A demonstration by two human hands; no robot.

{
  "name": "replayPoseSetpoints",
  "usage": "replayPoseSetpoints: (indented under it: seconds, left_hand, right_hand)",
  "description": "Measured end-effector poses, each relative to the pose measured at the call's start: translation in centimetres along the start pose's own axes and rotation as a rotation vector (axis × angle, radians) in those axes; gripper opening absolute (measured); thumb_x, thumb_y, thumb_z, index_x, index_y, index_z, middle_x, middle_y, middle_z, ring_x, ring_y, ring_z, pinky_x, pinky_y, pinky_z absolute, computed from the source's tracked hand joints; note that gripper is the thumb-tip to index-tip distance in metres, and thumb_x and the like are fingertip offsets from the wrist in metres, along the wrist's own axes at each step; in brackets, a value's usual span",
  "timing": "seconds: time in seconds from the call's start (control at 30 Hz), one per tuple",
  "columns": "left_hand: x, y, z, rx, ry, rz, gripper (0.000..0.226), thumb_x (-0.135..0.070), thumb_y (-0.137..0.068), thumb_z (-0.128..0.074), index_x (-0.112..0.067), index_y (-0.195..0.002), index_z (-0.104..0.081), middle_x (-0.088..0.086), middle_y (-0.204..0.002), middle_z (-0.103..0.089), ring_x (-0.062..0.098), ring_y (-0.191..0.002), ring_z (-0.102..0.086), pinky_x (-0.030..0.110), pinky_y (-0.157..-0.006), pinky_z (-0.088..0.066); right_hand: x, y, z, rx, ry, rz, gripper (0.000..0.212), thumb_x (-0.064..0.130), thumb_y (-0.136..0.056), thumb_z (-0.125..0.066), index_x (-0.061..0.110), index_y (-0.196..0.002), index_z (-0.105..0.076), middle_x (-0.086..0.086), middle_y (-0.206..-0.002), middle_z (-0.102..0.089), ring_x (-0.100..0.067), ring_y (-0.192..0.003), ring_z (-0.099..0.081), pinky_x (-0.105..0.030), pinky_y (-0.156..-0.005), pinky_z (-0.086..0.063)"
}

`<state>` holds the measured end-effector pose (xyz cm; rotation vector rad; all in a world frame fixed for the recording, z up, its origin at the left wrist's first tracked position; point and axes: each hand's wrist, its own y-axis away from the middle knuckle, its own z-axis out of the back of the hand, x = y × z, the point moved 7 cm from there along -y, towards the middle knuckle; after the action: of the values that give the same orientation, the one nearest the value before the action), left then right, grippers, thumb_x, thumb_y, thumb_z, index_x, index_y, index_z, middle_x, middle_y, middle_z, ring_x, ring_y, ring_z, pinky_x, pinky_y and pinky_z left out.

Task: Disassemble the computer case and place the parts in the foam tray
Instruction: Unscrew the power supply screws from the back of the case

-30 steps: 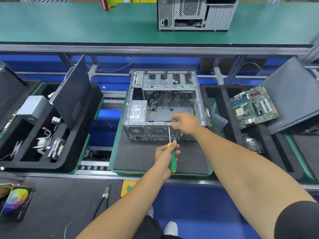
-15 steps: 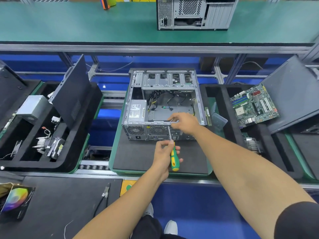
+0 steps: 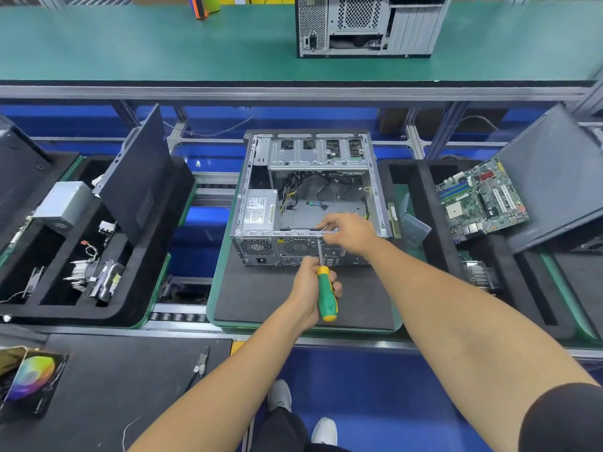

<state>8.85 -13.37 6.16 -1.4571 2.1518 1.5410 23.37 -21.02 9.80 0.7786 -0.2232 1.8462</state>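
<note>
Disassembly well advanced: the computer case sits open on its mat, motherboard already in the foam tray to its right. My left hand grips the screwdriver at the rear edge; my right hand holds the rim. Power supply and cables remain inside.

The screwdriver tip vanishes behind the right hand at the computer case rear rim, so whether it meets a screw cannot be told. The left hand covers part of the handle. The power supply label is too small to read. At 12 o'clock a second case is cut by the top edge; at 9 o'clock a foam tray runs off the frame.
</note>
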Motion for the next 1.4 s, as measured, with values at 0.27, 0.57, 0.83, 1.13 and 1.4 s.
replayPoseSetpoints:
  seconds: [0.27, 0.57, 0.83, 1.13, 1.4]
  left_hand:
    - [-0.5, -0.1, 1.5, -0.016, -0.153, -0.201, 0.018, -0.014, -0.107, -0.050, -0.019, -0.115, -0.034, 0.012, -0.083, -0.065, 0.019, -0.064, -0.066, 0.039, -0.056, -0.059]
    - [0.7, 0.2, 2.4, -0.198, -0.050, -0.198, 0.050, -0.012, -0.083, -0.085, -0.016, -0.113, -0.046, 0.008, -0.083, -0.063, 0.012, -0.063, -0.064, 0.026, -0.048, -0.048]
    - [0.3, 0.2, -0.2, -0.015, 0.046, -0.020, 0.019, -0.023, -0.100, -0.043, -0.010, -0.088, -0.052, 0.005, -0.068, -0.056, 0.014, -0.053, -0.046, 0.026, -0.049, -0.040]
    - [0.1, 0.1, 1.2, 0.098, 0.128, -0.138, 0.011, -0.006, -0.105, -0.051, -0.008, -0.115, -0.047, 0.017, -0.095, -0.063, 0.020, -0.071, -0.059, 0.031, -0.060, -0.055]
    - [1.2, -1.1, 1.4, -0.141, 0.007, -0.142, 0.043, -0.007, -0.082, -0.085, -0.010, -0.113, -0.054, 0.006, -0.082, -0.061, 0.011, -0.052, -0.055, 0.025, -0.050, -0.049]
  right_hand:
    - [0.0, 0.0, 0.0, 0.000, -0.002, -0.001, 0.023, 0.031, -0.082, -0.067, 0.049, -0.097, -0.068, 0.022, -0.091, -0.068, 0.000, -0.077, -0.064, -0.022, -0.058, -0.036]
    - [0.0, -0.1, -0.1, 0.000, 0.028, 0.015, 0.025, 0.031, -0.082, -0.067, 0.051, -0.096, -0.066, 0.020, -0.095, -0.067, -0.005, -0.084, -0.062, -0.023, -0.061, -0.037]
    - [0.0, -0.2, -0.1, 0.000, 0.039, 0.019, 0.024, 0.030, -0.083, -0.068, 0.047, -0.101, -0.070, 0.017, -0.098, -0.068, -0.007, -0.084, -0.062, -0.023, -0.060, -0.038]
    - [0.1, -0.2, -0.1, 0.005, 0.030, 0.011, 0.023, 0.031, -0.083, -0.068, 0.049, -0.096, -0.067, 0.020, -0.092, -0.066, -0.008, -0.091, -0.065, -0.026, -0.068, -0.042]
    - [-0.2, -0.2, -0.2, -0.003, 0.012, 0.006, 0.025, 0.029, -0.083, -0.068, 0.044, -0.103, -0.071, 0.018, -0.096, -0.068, -0.008, -0.095, -0.064, -0.026, -0.071, -0.043]
